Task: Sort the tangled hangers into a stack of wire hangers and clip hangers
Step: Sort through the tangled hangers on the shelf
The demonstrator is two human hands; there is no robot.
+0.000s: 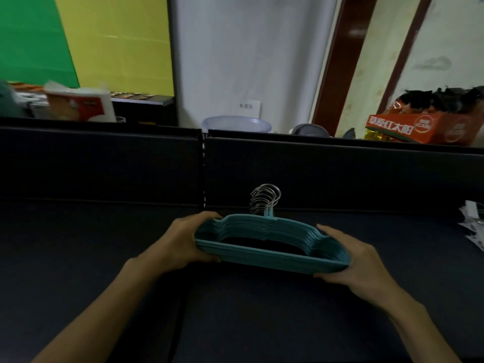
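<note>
Dark table (104, 258): teal hanger stack (272, 254) gripped between hands (183, 243).

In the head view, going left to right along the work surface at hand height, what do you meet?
Left hand gripping one end → stack of teal hangers, metal hooks pointing away → right hand gripping the other end → white patterned items at the right edge, too cropped to identify.

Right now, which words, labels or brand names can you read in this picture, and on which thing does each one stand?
"草原红太阳": large white characters on the side of the orange carton at the right.
Round white logos on the same carton: too blurred to read.
White paper sign on the wall behind the basin: small characters, too blurred to read.
Red and white package at the left: print is blurred.
</note>
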